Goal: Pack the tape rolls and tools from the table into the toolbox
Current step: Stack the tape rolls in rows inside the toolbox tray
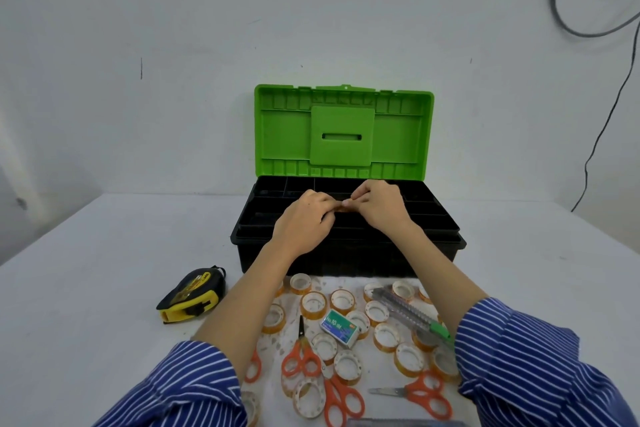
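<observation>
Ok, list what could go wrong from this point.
Both hands, left hand and right hand, pinch a small tape roll over the toolbox tray; it could slip and land in the wrong compartment. The forearms cross above the loose tape rolls and scissors, so pulling back might sweep some away.

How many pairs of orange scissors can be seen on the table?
3 clearly: one pair left of centre, one near the bottom edge, one at the lower right. An orange handle beside the left forearm suggests a fourth pair, mostly hidden.
</observation>
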